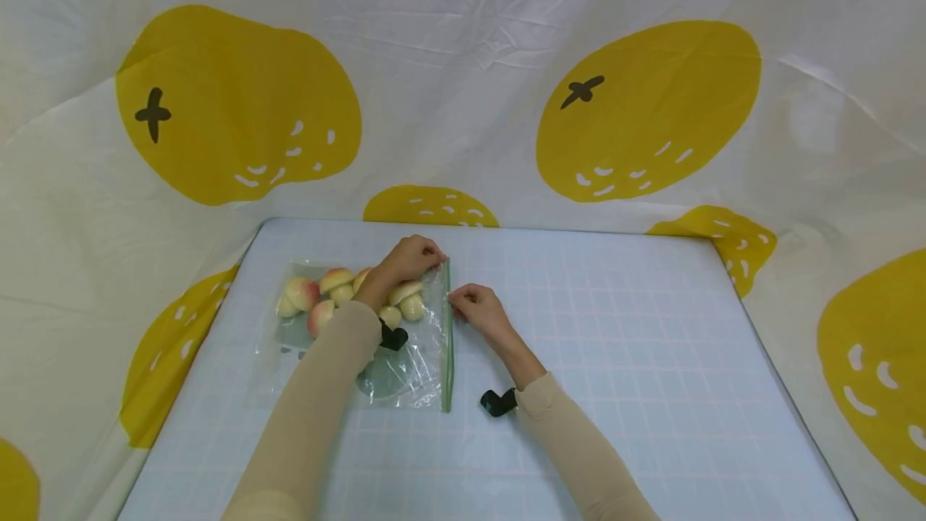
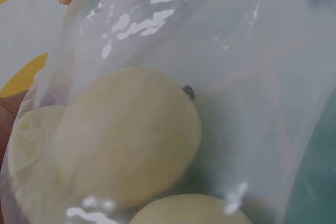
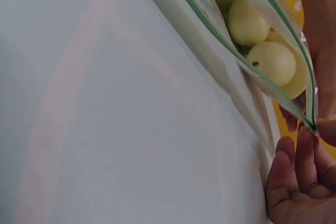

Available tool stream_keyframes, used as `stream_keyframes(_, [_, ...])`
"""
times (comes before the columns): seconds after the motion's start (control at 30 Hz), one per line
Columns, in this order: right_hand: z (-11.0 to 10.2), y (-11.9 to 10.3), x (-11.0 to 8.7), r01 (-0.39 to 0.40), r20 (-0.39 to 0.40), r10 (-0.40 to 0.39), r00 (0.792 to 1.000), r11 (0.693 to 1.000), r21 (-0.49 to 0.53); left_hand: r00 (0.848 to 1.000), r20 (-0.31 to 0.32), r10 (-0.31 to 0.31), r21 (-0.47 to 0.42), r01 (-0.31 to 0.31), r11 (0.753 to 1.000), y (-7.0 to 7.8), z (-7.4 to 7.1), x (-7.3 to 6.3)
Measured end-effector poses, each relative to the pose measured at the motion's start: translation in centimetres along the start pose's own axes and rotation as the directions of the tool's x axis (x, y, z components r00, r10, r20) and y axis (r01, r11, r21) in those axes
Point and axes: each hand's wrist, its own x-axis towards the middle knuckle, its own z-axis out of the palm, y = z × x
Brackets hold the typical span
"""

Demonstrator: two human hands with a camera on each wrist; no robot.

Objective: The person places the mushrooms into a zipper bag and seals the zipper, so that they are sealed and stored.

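Note:
A clear zip bag (image 1: 427,376) with a green zip edge lies flat on the table. Inside are several pale yellow, roundish fruit-like pieces (image 1: 298,294) with a reddish blush; a short dark stem shows on one such piece (image 2: 131,140) in the left wrist view. My left hand (image 1: 408,258) reaches over the bag and pinches its far corner at the zip end. Nearer to me, my right hand (image 1: 481,312) pinches the zip edge between thumb and finger. In the right wrist view, the two green zip strips (image 3: 215,32) stand apart and meet at the fingers.
The table (image 1: 637,360) has a pale blue checked cover. A white cloth with yellow fruit prints (image 1: 448,103) hangs behind and at both sides. Black wrist cameras show at the left wrist (image 1: 394,337) and right wrist (image 1: 497,403).

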Motion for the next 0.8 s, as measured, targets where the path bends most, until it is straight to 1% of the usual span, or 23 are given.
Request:
stream_keyframes(0.17, [-0.14, 0.12, -0.25, 0.006, 0.022, -0.006, 1.0, 1.0, -0.009, 1.0, 0.003, -0.017, 0.021, 0.017, 1.0, -0.06, 0.14, -0.01])
stream_keyframes(0.33, [-0.19, 0.22, -0.34, 0.003, 0.039, -0.002, 0.999, 1.0, -0.023, 0.998, 0.014, -0.058, 0.04, 0.057, 0.998, 0.06, 0.12, -0.19])
stream_keyframes(0.53, [-0.22, 0.26, -0.48, 0.003, 0.04, -0.001, 0.999, 0.999, -0.041, 0.995, 0.026, -0.098, 0.053, 0.096, 0.994, 0.27, 0.03, -0.39])
stream_keyframes(0.67, [-0.26, 0.43, -0.66, 0.006, 0.049, -0.004, 0.999, 0.999, -0.042, 0.993, 0.027, -0.111, 0.052, 0.11, 0.993, 0.37, 0.07, -0.47])
stream_keyframes(0.8, [-0.34, 0.61, -0.85, 0.006, 0.056, -0.004, 0.998, 0.999, -0.046, 0.994, 0.023, -0.11, 0.066, 0.109, 0.992, 0.38, 0.16, -0.44])
